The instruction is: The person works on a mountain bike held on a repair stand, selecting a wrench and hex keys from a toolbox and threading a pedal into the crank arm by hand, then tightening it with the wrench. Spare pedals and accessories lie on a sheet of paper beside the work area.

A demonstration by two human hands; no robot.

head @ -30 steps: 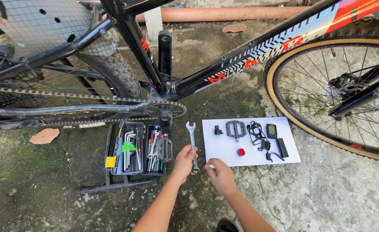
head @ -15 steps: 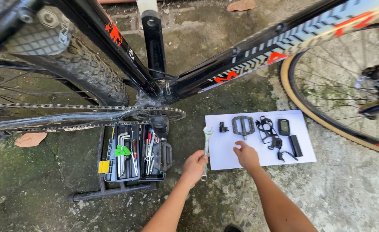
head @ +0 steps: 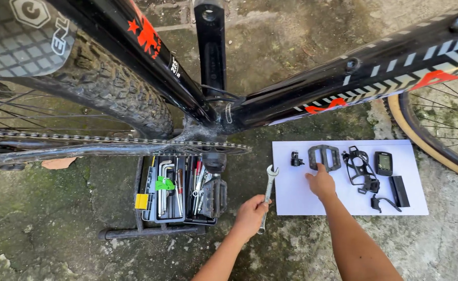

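Note:
My left hand (head: 250,216) grips a silver open-ended spanner (head: 268,190) that lies on the concrete next to a white sheet (head: 302,200). My right hand (head: 321,183) reaches onto the sheet, its fingers touching the near edge of a black flat bicycle pedal (head: 323,156). Also on the sheet are a small black part (head: 296,159), a black bottle cage (head: 360,166), a small bike computer (head: 383,163) and a black bar-shaped piece (head: 399,191).
A black bicycle frame (head: 343,83) with red marks hangs overhead, its chain (head: 109,140) and knobby rear tyre (head: 99,88) at left, front wheel (head: 437,135) at right. A tool tray (head: 174,190) with hex keys sits left of my hands. A second pedal (head: 214,195) hangs on the crank.
The camera has dropped closer. My right hand has moved up the sheet to the pedal. My left hand stays on the spanner.

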